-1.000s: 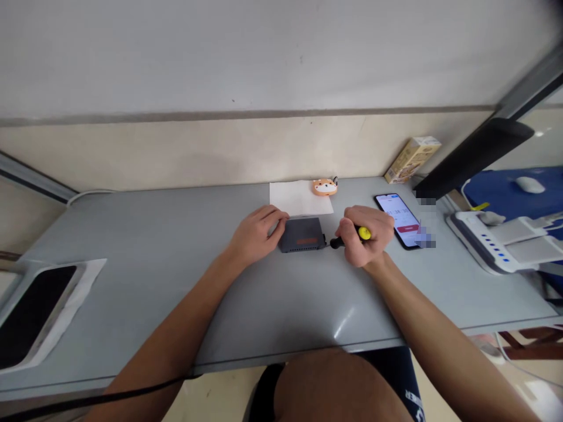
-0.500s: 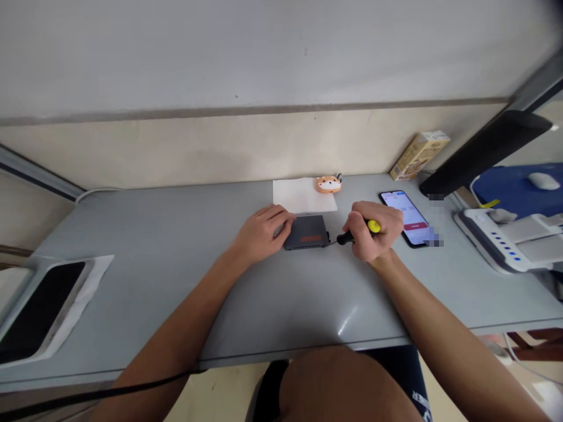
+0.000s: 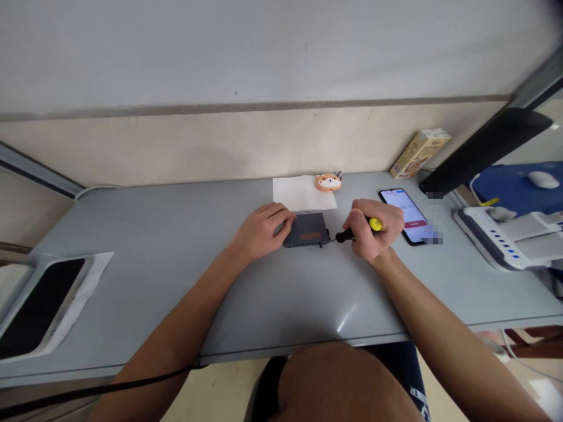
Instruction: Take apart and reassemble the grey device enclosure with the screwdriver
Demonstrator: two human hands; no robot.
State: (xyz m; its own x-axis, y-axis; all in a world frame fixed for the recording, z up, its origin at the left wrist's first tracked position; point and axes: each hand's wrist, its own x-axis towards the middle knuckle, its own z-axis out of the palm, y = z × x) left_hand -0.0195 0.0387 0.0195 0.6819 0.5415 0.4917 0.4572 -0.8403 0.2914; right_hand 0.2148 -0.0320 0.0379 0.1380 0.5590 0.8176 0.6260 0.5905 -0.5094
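My left hand [image 3: 263, 231] grips the left end of a flat dark grey metal box [image 3: 307, 230], probably a network switch, with a red label on top. My right hand [image 3: 372, 230] is closed around a screwdriver with a yellow and black handle [image 3: 352, 233]. Its black end points left, with the tip at the box's right side. A sheet of white paper [image 3: 303, 193] lies behind the box, partly hidden by it. An orange dog-shaped keychain [image 3: 328, 182] sits at the paper's far edge.
A smartphone [image 3: 403, 215] with a lit screen lies right of my right hand on the grey table [image 3: 167, 281]. A small cardboard carton [image 3: 420, 153] leans against the wall. At right are a white device [image 3: 505, 234] and a dark panel [image 3: 486, 149]. A black-screened slab [image 3: 39, 308] lies at left.
The whole scene sits slightly further right and higher in the view. My hands keep their hold, and the screwdriver stays at the box's right side.
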